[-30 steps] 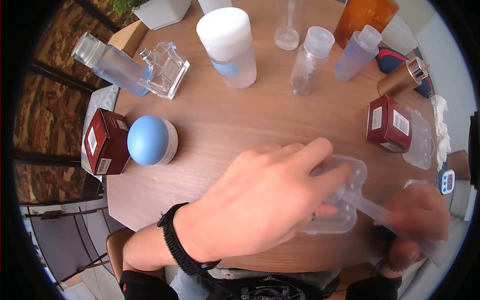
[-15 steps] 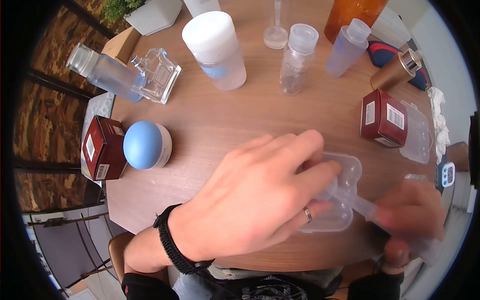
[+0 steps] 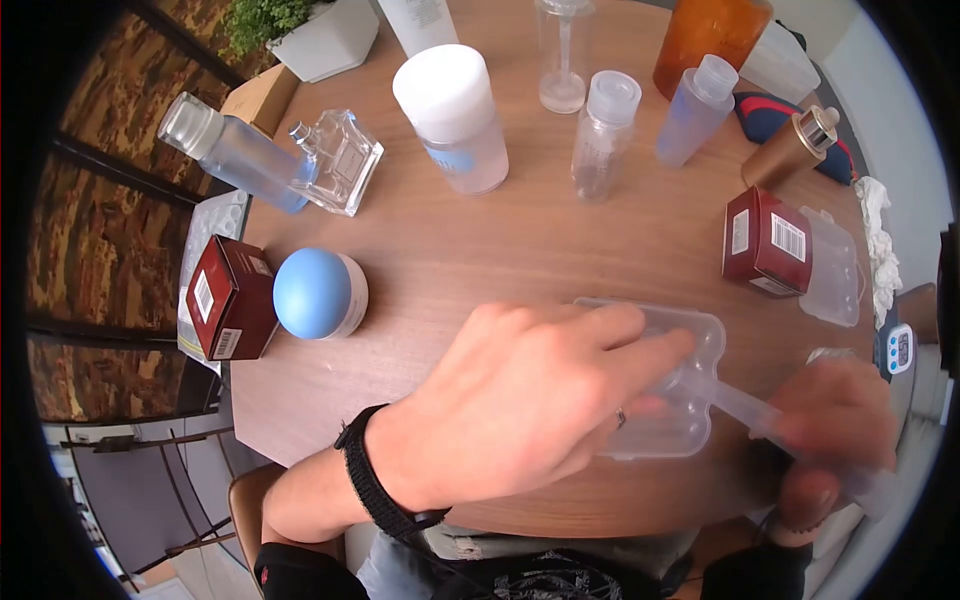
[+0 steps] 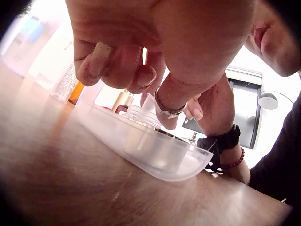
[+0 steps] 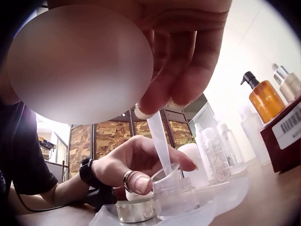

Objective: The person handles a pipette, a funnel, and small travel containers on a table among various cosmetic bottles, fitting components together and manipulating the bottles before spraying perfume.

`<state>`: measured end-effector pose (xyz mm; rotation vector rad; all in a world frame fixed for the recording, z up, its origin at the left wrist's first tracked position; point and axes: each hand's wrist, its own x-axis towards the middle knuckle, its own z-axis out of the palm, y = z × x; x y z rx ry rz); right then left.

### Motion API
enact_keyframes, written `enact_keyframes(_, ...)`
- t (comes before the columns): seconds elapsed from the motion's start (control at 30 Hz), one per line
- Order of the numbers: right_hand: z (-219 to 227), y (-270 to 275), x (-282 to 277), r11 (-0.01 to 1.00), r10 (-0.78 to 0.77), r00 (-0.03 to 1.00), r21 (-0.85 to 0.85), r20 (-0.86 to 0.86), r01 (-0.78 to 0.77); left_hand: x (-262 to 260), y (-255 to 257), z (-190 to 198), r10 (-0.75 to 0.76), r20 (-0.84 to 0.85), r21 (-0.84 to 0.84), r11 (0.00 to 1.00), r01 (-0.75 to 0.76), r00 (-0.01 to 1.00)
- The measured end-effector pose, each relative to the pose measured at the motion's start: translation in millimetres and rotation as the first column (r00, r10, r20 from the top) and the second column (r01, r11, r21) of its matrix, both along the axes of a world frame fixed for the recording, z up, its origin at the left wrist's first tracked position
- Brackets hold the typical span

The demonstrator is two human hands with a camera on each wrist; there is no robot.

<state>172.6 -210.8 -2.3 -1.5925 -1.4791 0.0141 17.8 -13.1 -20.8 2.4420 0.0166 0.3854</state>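
A small clear jar (image 5: 176, 197) stands in a clear plastic case (image 3: 690, 435) on the table. My left hand (image 3: 530, 400) bends over the case, its thumb and fingers pinching around the jar's mouth. Between them, in the right wrist view, shows a tilted clear rim. My right hand (image 3: 838, 425) pinches a translucent strip-like tool (image 3: 745, 408), which slants down to the jar mouth in the right wrist view. Motion blurs the right hand in the head view. Beside the jar sits a round piece with a shiny metallic band (image 5: 135, 211).
A blue-lidded jar (image 3: 312, 294) and a dark red box (image 3: 232, 300) stand at left. Another red box (image 3: 768, 245) and a clear case lid (image 3: 835, 275) lie at right. Along the back are a white-capped bottle (image 3: 455, 120), a glass perfume bottle (image 3: 340, 165) and several other bottles.
The head view shifts slightly, moving the whole scene in the picture. Both hands keep nearly the same pose, with the tool still slanting from the right hand to the jar.
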Motion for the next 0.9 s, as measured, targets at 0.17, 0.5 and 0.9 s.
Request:
enact_keyframes(0.17,0,2,1,0.999,0.017,1.0,0.038,0.016,-0.018,2,0,0,0.016,0.028,0.008,1.0,-0.016,0.999)
enact_keyframes(0.5,9,-22,16,0.993,0.112,0.985,0.011,0.132,-0.114,0,-2,1,0.052,-0.007,-0.033,0.998,-0.052,0.999)
enact_keyframes(0.9,5,-14,7,0.997,0.025,1.0,0.08,-0.013,-0.024,3,0,7,0.085,-0.121,-0.107,0.99,-0.098,0.989)
